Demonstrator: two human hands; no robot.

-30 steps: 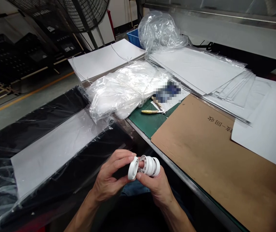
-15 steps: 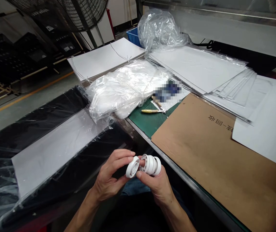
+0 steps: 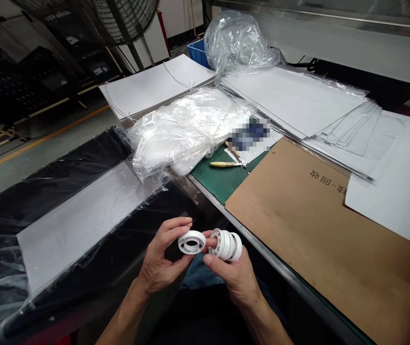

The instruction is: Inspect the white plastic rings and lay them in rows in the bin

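Observation:
Between the thumb and fingers of my left hand [image 3: 162, 254] is a single white plastic ring [image 3: 192, 243], its open centre facing up toward me. My right hand [image 3: 239, 275] grips a short row of similar white rings [image 3: 225, 245], set side by side, with a finger reaching through their middle and the thumb against the near side. A small gap separates the single ring from the row. Both hands are above my lap, left of the table's metal edge [image 3: 258, 254].
Brown cardboard [image 3: 320, 230] covers the near table. Yellow-handled pliers [image 3: 226, 164] lie on the green mat [image 3: 222, 184]. Clear plastic bags [image 3: 187, 129] and stacked white sheets [image 3: 298, 100] lie farther back. A plastic-covered black box [image 3: 83, 215] stands at left, beyond it a fan [image 3: 126, 19].
The single ring in my left hand has tilted flatter, its opening turned upward, and moved slightly left, away from the row. My right hand keeps its hold and has barely moved.

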